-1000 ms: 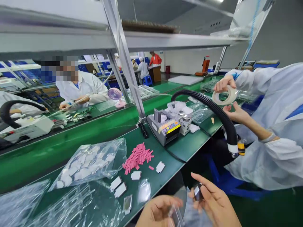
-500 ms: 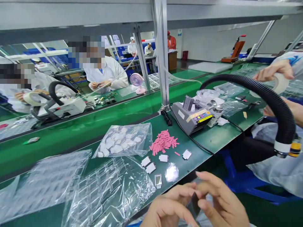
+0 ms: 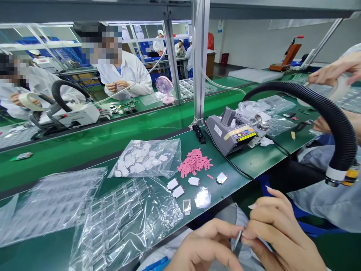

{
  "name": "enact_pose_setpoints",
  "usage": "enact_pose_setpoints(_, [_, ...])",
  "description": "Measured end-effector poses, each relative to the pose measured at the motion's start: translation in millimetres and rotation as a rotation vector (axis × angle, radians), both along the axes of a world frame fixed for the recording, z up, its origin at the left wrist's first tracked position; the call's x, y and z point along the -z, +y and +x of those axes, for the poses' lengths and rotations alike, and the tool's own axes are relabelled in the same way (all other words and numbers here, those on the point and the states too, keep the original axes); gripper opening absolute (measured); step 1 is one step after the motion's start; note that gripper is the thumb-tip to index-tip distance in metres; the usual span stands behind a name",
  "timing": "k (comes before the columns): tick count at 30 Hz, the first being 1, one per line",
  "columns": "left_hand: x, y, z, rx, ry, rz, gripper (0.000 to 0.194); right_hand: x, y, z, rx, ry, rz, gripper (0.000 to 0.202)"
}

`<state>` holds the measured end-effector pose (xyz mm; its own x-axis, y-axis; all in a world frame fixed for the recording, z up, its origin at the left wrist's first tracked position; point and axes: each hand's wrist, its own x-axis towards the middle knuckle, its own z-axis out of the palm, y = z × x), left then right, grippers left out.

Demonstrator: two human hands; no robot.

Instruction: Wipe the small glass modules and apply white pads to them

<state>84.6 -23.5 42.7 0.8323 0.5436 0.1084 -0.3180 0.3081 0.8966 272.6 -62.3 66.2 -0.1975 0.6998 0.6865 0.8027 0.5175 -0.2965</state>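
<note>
Low in the view, my left hand [image 3: 207, 246] pinches a small thin grey piece [image 3: 237, 241], seen nearly edge-on. The fingertips of my right hand [image 3: 278, 226] close on the same piece from the other side. Both hands are in front of the table's near edge, above my lap. Just beyond them on the green table are a small framed piece [image 3: 186, 206], a shiny pale stack [image 3: 202, 198] and several white rectangular pieces [image 3: 193, 181]. Behind these lies a heap of pink strips [image 3: 195, 162].
A plastic bag of white pieces [image 3: 143, 158] and clear plastic trays [image 3: 113, 218] lie left. A grey tape machine [image 3: 232, 131] stands behind, with a black hose [image 3: 316, 98] arching at right. A co-worker's hands [image 3: 329, 75] hold a tape roll; people sit across the green belt.
The view has shifted slightly. My right hand has moved rightward and its fingers are more raised; the grey piece between my hands has turned and shows more edge-on.
</note>
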Motion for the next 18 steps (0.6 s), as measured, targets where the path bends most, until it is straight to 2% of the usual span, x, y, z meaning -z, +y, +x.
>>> enact_pose_setpoints(10, [4.5, 0, 5, 0.042, 0.078, 0.044, 0.029, 10.4, -8, 7, -0.006, 0.028, -0.035, 0.022])
enact_pose_setpoints(18, [10.0, 2, 10, 0.040, 0.119, 0.051, 0.029, 20.6, -11, 6, 0.066, 0.023, -0.034, 0.020])
